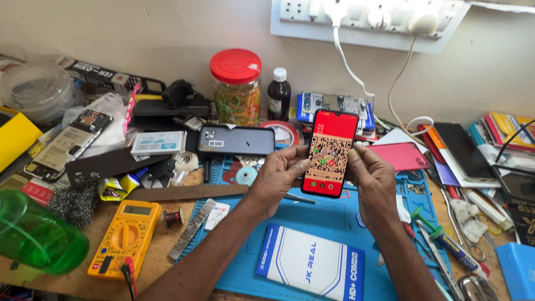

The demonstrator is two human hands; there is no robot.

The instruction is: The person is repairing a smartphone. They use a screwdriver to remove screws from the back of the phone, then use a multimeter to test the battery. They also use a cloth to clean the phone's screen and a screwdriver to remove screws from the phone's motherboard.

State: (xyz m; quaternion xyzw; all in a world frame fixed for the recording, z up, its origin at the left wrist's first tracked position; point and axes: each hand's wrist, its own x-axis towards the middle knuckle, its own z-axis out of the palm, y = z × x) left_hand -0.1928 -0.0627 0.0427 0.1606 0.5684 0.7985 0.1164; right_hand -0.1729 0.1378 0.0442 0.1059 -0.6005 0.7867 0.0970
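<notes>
Glass fronts this smartphone (329, 153), so I judge it light, stiff, slick and fragile; I hold it upright above the blue mat (312, 227), screen lit, pinched by its long edges between my left hand (276, 175) and right hand (372, 184), fingers closed on the sides. Edges are the place to hold. Its back is hidden, and the small parts on the cluttered bench blur together.
</notes>
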